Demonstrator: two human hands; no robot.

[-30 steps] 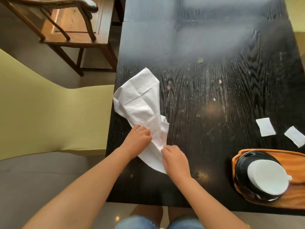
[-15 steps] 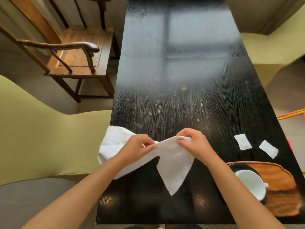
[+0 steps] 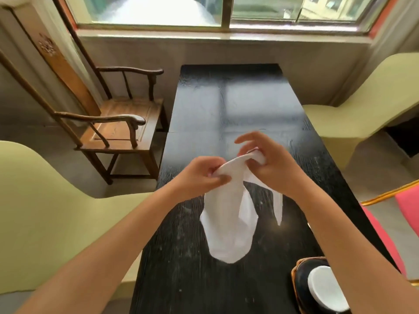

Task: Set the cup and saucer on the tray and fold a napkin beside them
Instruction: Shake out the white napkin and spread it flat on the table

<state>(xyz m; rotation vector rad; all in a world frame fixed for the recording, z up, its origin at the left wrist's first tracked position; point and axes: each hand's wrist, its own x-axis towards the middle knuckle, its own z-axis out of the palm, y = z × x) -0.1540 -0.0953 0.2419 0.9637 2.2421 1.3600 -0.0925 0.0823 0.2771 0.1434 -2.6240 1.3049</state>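
Observation:
A white cloth napkin (image 3: 229, 225) hangs in the air above the black table (image 3: 226, 105), bunched at its top edge. My left hand (image 3: 199, 177) pinches the left end of that edge. My right hand (image 3: 269, 164) grips the right end, with some fingers spread. At the lower right a white cup (image 3: 326, 291) sits on a dark saucer (image 3: 302, 284), which rests on a wooden tray (image 3: 294, 271). My right forearm hides most of the tray.
A wooden armchair (image 3: 118, 125) stands left of the table. Pale green seats are at the left (image 3: 45, 211) and right (image 3: 362, 105). A pink chair (image 3: 405, 209) is at the right edge. A window (image 3: 222, 10) lies beyond the table.
Both hands have lifted the napkin off the table and raised it, gathering its top edge; the cloth now hangs down. The head camera has tilted up, showing the window.

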